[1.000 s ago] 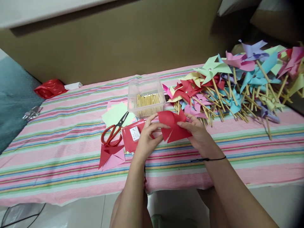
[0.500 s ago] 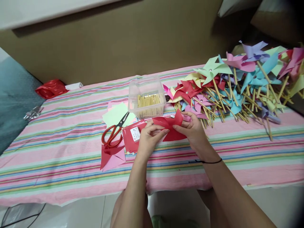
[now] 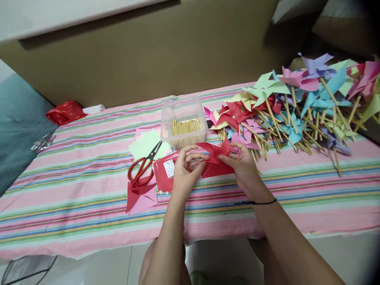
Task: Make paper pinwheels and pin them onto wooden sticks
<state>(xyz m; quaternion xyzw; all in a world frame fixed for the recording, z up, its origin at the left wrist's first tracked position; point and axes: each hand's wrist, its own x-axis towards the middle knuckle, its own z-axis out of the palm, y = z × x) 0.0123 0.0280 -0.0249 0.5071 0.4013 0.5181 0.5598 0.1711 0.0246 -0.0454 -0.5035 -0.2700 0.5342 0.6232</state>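
Between my two hands is a red paper pinwheel (image 3: pixel 218 168), its blades partly folded in toward the middle. My left hand (image 3: pixel 187 166) pinches its left side between thumb and fingers. On the right side, my right hand (image 3: pixel 245 168) grips the paper with the thumb in front and the fingers behind. Left of my left hand lies a pack of red paper (image 3: pixel 163 174) with a white label. Red-handled scissors (image 3: pixel 144 166) rest beside that pack, partly over pale green paper sheets (image 3: pixel 145 142). Cut red and pink paper (image 3: pixel 144 200) lies below the scissors.
A clear plastic box (image 3: pixel 184 114) of short wooden sticks (image 3: pixel 186 128) stands beyond my hands. Finished pinwheels on sticks (image 3: pixel 293 107) are heaped at the right. A red plastic bag (image 3: pixel 65 113) sits at the far left of the striped cloth (image 3: pixel 89 170).
My left fingers have shifted on the red paper pinwheel, and the blade at its upper left now lies folded further toward the centre. My right hand keeps its grip.
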